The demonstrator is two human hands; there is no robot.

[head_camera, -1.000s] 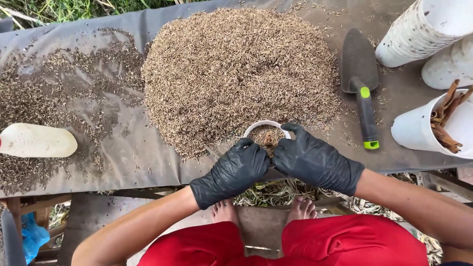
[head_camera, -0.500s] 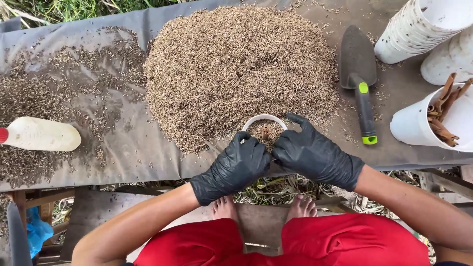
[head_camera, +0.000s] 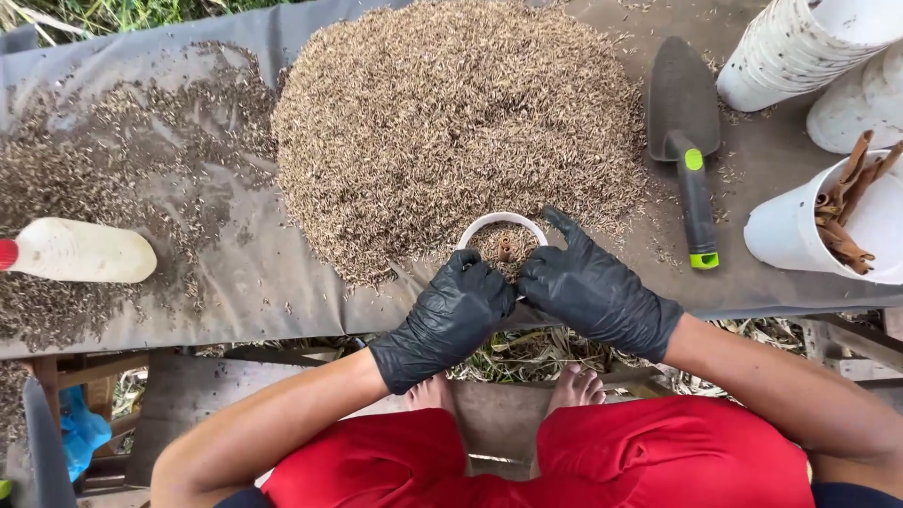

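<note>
Both my hands wear black gloves and meet over a small white cup (head_camera: 499, 222) filled with brown husk-like material, with a short brown stick standing in its middle. My left hand (head_camera: 451, 315) curls around the cup's near left side. My right hand (head_camera: 588, 287) covers the near right side, its forefinger stretched along the rim. The cup stands at the near edge of a large heap of brown husks (head_camera: 451, 122) on a grey sheet (head_camera: 226, 273).
A dark trowel with a black and green handle (head_camera: 689, 150) lies right of the heap. A white cup holding brown bark sticks (head_camera: 828, 221) and a stack of white cups (head_camera: 800, 52) stand at the right. A white bottle (head_camera: 80, 252) lies at the left among scattered husks.
The view has shifted a little. My hands have stayed on the cup, the fingers pressing around the husks at its rim.
</note>
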